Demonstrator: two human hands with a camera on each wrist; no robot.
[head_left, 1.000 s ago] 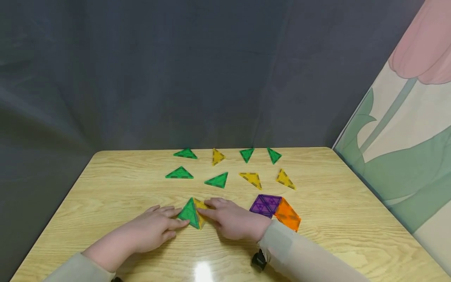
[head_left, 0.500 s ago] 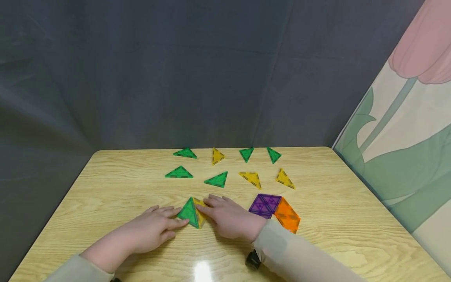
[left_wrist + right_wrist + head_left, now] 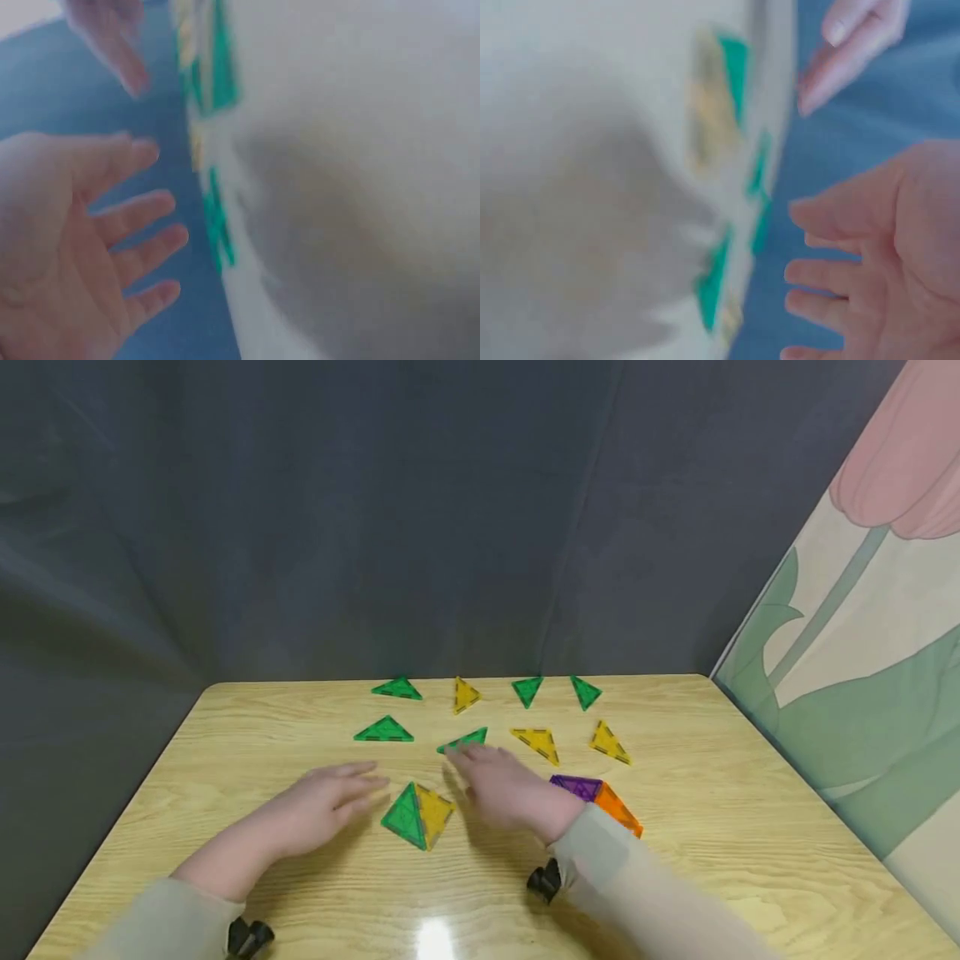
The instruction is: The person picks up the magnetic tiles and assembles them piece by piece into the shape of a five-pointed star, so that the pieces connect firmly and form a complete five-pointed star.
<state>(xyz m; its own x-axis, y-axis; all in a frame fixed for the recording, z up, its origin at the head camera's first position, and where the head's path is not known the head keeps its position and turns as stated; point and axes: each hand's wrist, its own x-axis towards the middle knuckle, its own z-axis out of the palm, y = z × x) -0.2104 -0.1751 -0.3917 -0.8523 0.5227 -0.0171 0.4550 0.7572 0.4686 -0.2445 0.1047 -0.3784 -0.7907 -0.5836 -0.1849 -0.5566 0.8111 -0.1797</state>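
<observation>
A green triangular magnetic tile (image 3: 403, 817) and a yellow triangular tile (image 3: 435, 812) lie edge to edge on the table, forming one kite-like shape. My left hand (image 3: 327, 806) hovers left of the pair, fingers extended and holding nothing; the left wrist view shows its palm with fingers spread. To the right of the pair my right hand (image 3: 504, 787) is also raised, its fingers loosely extended and nothing in them. Its fingertips overlap a second green tile (image 3: 471, 737) in the head view. Both wrist views are blurred.
Several loose green and yellow tiles lie in two rows at the back, among them a yellow tile (image 3: 536, 743). Joined purple tiles (image 3: 579, 786) and orange tiles (image 3: 619, 811) sit partly hidden behind my right forearm. A dark curtain (image 3: 450, 527) hangs behind the table.
Both hands have lifted off the green and yellow pair. The left hand has drawn up slightly and the right hand has moved right and away from me. The pair stays joined.
</observation>
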